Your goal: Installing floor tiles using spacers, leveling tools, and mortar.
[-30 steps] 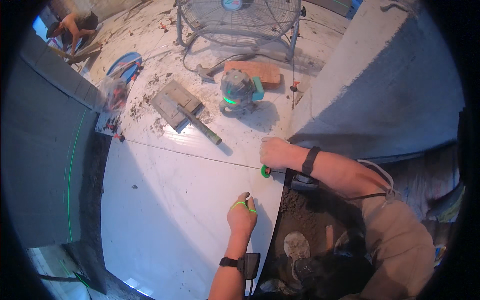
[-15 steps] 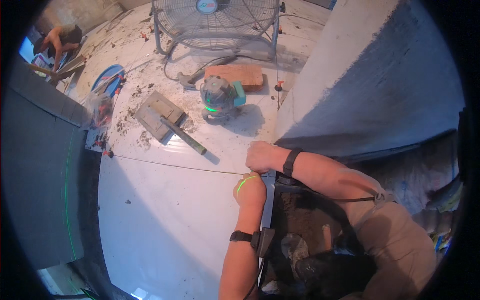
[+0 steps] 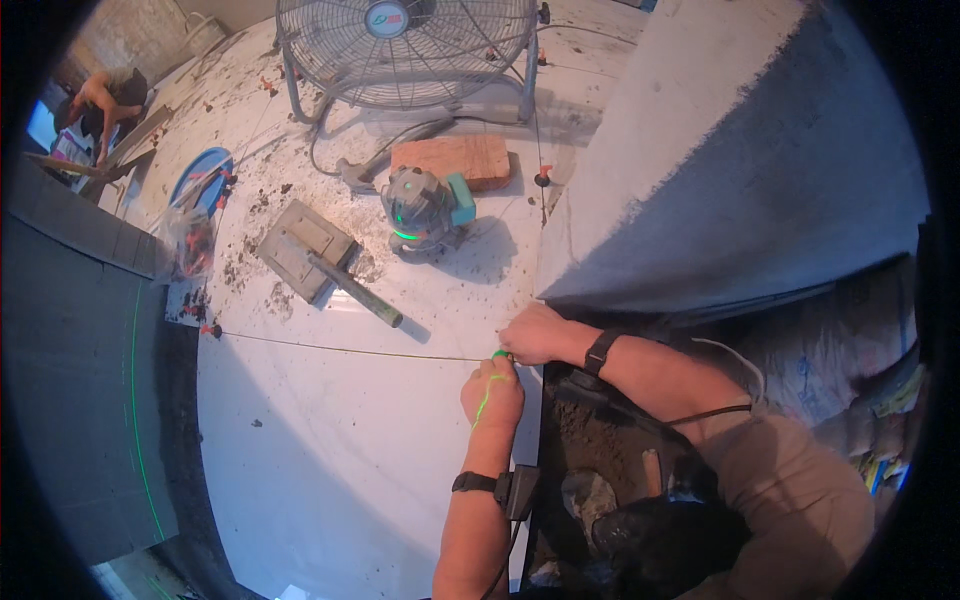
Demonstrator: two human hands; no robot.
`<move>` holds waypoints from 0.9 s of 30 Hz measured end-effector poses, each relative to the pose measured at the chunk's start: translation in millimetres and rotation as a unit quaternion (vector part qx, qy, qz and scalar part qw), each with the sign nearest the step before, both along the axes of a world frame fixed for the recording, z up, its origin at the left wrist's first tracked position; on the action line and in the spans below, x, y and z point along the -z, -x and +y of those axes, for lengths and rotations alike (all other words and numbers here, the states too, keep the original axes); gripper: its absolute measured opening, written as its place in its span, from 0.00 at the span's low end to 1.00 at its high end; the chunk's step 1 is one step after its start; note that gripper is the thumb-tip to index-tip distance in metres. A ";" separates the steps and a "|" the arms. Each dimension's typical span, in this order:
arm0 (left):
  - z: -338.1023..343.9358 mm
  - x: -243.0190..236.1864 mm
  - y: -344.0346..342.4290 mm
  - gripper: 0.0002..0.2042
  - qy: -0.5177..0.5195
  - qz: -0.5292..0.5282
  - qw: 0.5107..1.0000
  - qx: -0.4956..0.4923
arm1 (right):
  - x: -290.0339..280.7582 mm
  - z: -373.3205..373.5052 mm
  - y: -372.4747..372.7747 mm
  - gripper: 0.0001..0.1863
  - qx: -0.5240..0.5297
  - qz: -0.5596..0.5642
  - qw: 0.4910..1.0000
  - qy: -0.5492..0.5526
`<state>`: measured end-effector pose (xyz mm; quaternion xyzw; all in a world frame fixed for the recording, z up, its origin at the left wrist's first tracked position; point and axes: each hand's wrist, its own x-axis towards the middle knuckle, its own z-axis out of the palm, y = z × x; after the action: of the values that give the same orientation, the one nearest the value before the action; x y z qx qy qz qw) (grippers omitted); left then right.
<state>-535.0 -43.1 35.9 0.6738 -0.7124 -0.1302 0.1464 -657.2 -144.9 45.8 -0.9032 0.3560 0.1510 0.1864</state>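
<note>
My left hand (image 3: 491,395), fingers bent, and my right hand (image 3: 532,335), fingers closed, meet at a small green round piece (image 3: 501,353) on the seam at the corner of a white tile (image 3: 340,460). My right fingers pinch at it; what my left fingers grip is hidden. A green laser line crosses my left hand. Just above, a laser level (image 3: 415,210) stands on the tiles, with a notched-looking flat tool (image 3: 290,245) and its long green handle lying to its left. An orange brick (image 3: 445,160) lies behind the level.
A floor fan (image 3: 400,55) with cable, a blue basin (image 3: 195,185), a plastic bag (image 3: 185,245), several red levelling clips (image 3: 542,176), walls (image 3: 730,190) either side, and dark mortar (image 3: 590,430) beside the tile. A crouching co-worker (image 3: 100,105) works at top left.
My left hand has moved up to the seam beside my right hand, which stays at the green piece. The camera view has shifted, moving the surroundings leftward in the picture.
</note>
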 end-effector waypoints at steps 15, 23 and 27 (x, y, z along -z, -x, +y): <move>-0.4 3.2 -1.2 0.03 0.015 0.010 1.000 0.004 | 7.8 33.0 10.2 0.06 0.150 -0.029 0.988 -0.018; 1.0 6.6 -1.1 0.03 0.016 0.066 0.997 -0.026 | 10.7 39.4 6.5 0.11 0.220 -0.021 0.974 -0.041; 0.5 2.5 -0.3 0.04 0.001 0.052 0.998 -0.021 | 8.6 46.3 6.5 0.09 0.227 -0.027 0.973 -0.030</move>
<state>-534.7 -42.5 33.4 0.6804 -0.6899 -0.1617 0.1868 -663.8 -98.5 37.2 -0.7966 0.5415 0.0907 0.2529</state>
